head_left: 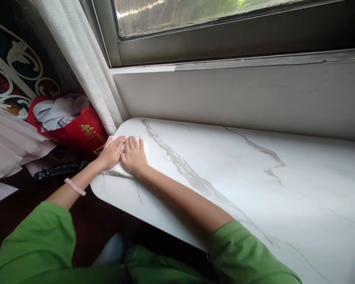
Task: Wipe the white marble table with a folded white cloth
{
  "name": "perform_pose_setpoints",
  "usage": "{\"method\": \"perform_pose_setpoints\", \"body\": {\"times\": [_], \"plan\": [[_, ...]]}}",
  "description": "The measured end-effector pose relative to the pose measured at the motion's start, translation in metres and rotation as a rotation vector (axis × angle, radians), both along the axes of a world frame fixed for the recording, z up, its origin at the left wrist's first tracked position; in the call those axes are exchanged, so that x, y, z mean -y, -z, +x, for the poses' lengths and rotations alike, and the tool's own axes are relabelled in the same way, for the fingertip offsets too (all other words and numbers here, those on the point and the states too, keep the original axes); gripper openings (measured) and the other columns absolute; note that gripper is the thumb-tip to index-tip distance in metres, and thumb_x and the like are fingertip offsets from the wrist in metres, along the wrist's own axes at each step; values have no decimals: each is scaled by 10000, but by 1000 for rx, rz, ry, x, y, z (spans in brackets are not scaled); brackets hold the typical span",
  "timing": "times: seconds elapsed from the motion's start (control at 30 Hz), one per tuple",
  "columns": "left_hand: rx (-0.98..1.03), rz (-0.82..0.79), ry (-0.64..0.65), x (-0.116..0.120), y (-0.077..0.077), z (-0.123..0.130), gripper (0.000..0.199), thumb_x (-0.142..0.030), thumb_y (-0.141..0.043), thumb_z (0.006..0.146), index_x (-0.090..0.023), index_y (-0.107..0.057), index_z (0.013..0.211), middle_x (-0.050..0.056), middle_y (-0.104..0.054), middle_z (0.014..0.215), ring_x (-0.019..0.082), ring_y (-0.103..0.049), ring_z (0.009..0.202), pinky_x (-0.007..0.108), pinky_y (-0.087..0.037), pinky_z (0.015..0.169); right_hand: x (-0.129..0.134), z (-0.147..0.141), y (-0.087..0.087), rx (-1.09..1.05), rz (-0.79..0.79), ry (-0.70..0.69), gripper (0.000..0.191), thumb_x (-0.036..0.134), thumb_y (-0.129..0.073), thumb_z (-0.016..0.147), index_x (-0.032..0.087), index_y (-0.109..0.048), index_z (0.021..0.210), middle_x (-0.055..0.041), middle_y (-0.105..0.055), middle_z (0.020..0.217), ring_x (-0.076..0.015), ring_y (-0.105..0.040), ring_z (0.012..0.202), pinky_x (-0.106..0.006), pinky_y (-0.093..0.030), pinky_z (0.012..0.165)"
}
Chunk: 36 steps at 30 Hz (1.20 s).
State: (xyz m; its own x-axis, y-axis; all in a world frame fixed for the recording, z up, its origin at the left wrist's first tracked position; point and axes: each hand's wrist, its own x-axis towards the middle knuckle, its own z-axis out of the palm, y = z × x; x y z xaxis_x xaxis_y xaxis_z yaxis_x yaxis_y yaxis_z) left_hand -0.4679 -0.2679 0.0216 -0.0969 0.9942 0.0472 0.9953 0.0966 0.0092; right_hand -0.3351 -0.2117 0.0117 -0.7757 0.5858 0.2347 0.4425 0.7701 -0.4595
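White cloth beneath both hands' flattened fingers, on marbled tabletop

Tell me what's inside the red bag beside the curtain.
Bunched pale fabric shows in the mouth of the red bag; that fabric and the bag's wall hide anything deeper.

Hands on cloth, marbled white tabletop

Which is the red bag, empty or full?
Not empty: pale cloth bulges up at the open top of the red bag. Whether it's full right to the bottom, I can't tell.
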Motion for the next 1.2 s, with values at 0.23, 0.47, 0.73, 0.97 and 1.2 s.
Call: {"method": "perform_pose_setpoints", "body": {"times": [0.23,0.47,0.73,0.97,1.2], "plan": [[28,22,84,-117,4,-19,494,-244,-279,928,-118,-340,1402,116,-364,1487,196,-293,1384,437,-119,1155,-99,-24,7,72,30,147,604,236,-255,900,-36,-288,1438,-186,-289,1517,-256,-189,1415,-455,-60,1149],[39,90,70,-154,11,-21,462,-225,-304,920,-152,-389,1368,110,-403,1463,216,-333,1358,444,-152,1147,-137,-27,12,55,63,161,572,224,-243,907,-11,-330,1421,-165,-332,1502,-236,-230,1398,-435,-93,1146],[63,103,45,-158,12,-21,437,-217,-302,929,-164,-408,1350,99,-400,1466,203,-324,1363,447,-140,1154,-141,-27,14,55,88,152,566,221,-238,913,-9,-332,1420,-165,-333,1502,-237,-230,1399,-431,-88,1145],[39,93,-2,-139,13,-5,462,-227,-253,953,-143,-366,1393,111,-338,1503,199,-261,1402,460,-116,1158,-127,-13,12,66,119,119,576,232,-251,912,1,-320,1434,-154,-333,1505,-240,-236,1400,-432,-111,1145],[9,85,10,-76,10,47,498,-228,-221,957,-83,-349,1416,127,-314,1510,210,-237,1413,450,-98,1170,-69,38,10,93,140,103,588,251,-247,918,-6,-309,1443,-171,-313,1510,-262,-232,1407,-444,-117,1150]]}}
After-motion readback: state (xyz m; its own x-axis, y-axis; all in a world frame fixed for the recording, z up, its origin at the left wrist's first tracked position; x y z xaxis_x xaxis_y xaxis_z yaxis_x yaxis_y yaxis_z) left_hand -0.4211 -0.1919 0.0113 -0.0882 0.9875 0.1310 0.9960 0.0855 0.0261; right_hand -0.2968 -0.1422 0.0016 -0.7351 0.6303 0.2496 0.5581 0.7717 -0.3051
